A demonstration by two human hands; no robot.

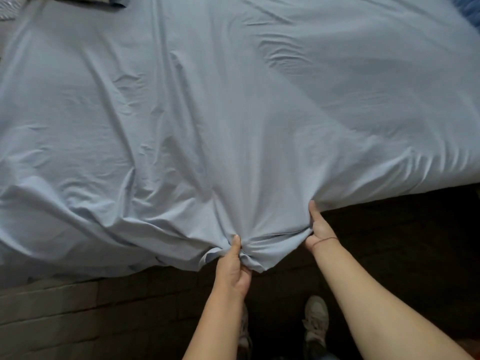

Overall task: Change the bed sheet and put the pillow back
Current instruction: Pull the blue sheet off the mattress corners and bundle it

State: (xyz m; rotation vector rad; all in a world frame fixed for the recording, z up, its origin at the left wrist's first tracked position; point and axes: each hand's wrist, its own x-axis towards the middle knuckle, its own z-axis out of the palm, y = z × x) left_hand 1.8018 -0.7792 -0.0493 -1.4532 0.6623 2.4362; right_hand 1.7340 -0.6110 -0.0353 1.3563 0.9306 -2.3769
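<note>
A pale blue bed sheet [233,105] is spread over the whole bed, wrinkled and billowing in places. Its near edge hangs over the side of the bed toward me. My left hand [235,268] grips a bunched fold of that edge, thumb on top. My right hand [320,227] grips the same edge a little further right, fingers hidden under the cloth. Between the two hands the hem sags in a short gathered strip. A corner of a dark pillow or cushion [98,0] shows at the far top left.
Dark tiled floor [91,313] lies below the bed edge. My two pale shoes [315,318] stand on it between my forearms. A white patterned cloth [7,9] sits at the top left corner, and blue fabric [467,6] at the top right.
</note>
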